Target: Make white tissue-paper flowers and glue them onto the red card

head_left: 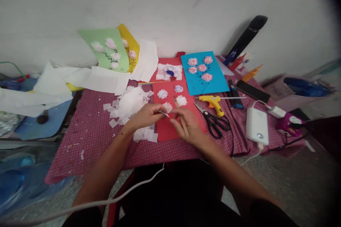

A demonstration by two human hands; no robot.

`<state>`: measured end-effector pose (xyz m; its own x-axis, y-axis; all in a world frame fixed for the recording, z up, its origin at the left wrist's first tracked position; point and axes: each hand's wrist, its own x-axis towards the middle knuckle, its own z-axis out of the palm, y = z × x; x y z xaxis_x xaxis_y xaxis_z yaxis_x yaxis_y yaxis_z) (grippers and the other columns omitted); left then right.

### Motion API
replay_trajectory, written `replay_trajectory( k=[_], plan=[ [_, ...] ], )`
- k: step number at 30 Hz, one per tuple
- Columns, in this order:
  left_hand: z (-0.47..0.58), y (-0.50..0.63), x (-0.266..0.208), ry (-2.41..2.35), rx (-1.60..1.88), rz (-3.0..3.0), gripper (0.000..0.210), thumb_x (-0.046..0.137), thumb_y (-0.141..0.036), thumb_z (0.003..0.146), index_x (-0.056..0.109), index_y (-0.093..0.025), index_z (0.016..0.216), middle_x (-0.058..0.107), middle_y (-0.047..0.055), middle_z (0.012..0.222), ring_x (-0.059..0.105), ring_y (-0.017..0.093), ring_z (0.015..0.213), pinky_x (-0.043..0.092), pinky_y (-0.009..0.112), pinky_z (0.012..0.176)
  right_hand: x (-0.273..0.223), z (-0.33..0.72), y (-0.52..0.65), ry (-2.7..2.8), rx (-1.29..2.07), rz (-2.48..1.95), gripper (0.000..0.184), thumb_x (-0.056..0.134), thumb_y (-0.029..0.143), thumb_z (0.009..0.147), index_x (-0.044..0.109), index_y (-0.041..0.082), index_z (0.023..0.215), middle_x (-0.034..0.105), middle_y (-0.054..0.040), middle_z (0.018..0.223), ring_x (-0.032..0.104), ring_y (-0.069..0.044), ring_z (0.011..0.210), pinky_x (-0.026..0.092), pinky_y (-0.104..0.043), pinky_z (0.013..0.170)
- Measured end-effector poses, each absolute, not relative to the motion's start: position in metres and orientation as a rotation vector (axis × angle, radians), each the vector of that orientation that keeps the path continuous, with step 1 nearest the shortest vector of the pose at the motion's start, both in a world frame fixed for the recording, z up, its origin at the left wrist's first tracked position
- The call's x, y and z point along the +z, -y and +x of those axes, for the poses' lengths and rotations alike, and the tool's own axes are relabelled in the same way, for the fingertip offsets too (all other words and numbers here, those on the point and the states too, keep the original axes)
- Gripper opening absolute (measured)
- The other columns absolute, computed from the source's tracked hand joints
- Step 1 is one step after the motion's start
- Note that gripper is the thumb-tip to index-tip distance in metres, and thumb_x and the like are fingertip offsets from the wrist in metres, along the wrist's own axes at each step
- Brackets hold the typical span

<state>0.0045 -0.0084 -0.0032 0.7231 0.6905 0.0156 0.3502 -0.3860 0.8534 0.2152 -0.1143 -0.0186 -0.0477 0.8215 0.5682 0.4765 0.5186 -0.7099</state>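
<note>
Over the red paper sheet point(170, 127), my left hand point(147, 116) pinches a small white paper square point(165, 114). My right hand point(188, 126) is close beside it, with a slim wooden stick, perhaps a brush or pencil point(184, 125), held between its fingers and pointing up and away. Beneath and beyond the fingertips, white tissue flowers point(181, 100) sit on the red sheet, and two tissue puffs with blue specks point(162, 94) lie farther back. A heap of cut white paper squares point(130, 103) is just left of my left hand.
To the right lie black-handled scissors point(217, 124), a yellow glue gun point(213, 103) and a white power bank point(257, 126). A blue flower picture point(205, 72) is at the back. Green flower paper point(106, 48) leans on the wall. A white cable point(133, 186) crosses in front.
</note>
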Motion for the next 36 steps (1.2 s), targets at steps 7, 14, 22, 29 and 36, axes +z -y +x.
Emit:
replay_trajectory(
  k=[7,14,22,29,36],
  plan=[
    [0.002,0.015,-0.001,-0.779,0.389,2.063,0.018,0.061,-0.033,0.096,0.075,-0.021,0.098,0.075,-0.001,0.083,0.066,0.014,0.074,0.048,0.026,0.070,-0.026,0.202,0.102,1.512,0.574,-1.288,0.005,0.062,0.029,0.094,0.058,0.026,0.095,0.068,-0.0018,0.084,0.064,-0.020,0.074,0.052,-0.033,0.071],
    [-0.030,0.024,0.000,-0.837,0.216,2.325,0.022,0.058,-0.022,0.092,0.076,-0.022,0.105,0.078,0.004,0.096,0.070,0.019,0.087,0.052,0.030,0.082,-0.032,0.206,0.099,1.173,0.907,-1.303,0.020,0.070,0.038,0.085,0.055,0.026,0.091,0.062,0.0006,0.081,0.059,-0.019,0.072,0.052,-0.032,0.069],
    [-0.008,0.055,0.009,-1.057,0.592,1.803,0.024,0.063,-0.036,0.095,0.074,-0.020,0.110,0.077,0.006,0.094,0.070,0.019,0.081,0.058,0.033,0.077,-0.030,0.204,0.100,1.460,0.466,-1.291,0.004,0.061,0.030,0.095,0.057,0.028,0.096,0.066,-0.0027,0.085,0.065,-0.022,0.078,0.054,-0.037,0.075],
    [0.022,0.052,-0.011,-0.715,0.579,0.842,0.031,0.087,-0.030,0.080,0.076,-0.014,0.104,0.080,0.011,0.107,0.077,0.018,0.090,0.062,0.032,0.089,-0.029,0.207,0.094,1.951,0.168,-1.124,0.014,0.054,0.016,0.097,0.062,0.027,0.094,0.073,-0.0070,0.089,0.064,-0.025,0.081,0.053,-0.039,0.075],
    [0.021,0.048,-0.016,-0.868,0.611,0.771,0.017,0.082,-0.026,0.090,0.074,-0.012,0.097,0.081,0.011,0.095,0.077,0.014,0.075,0.062,0.024,0.070,-0.024,0.212,0.104,1.922,0.179,-0.965,0.026,0.053,0.015,0.101,0.065,0.026,0.122,0.078,-0.0094,0.104,0.073,-0.025,0.092,0.060,-0.042,0.082]
  ],
)
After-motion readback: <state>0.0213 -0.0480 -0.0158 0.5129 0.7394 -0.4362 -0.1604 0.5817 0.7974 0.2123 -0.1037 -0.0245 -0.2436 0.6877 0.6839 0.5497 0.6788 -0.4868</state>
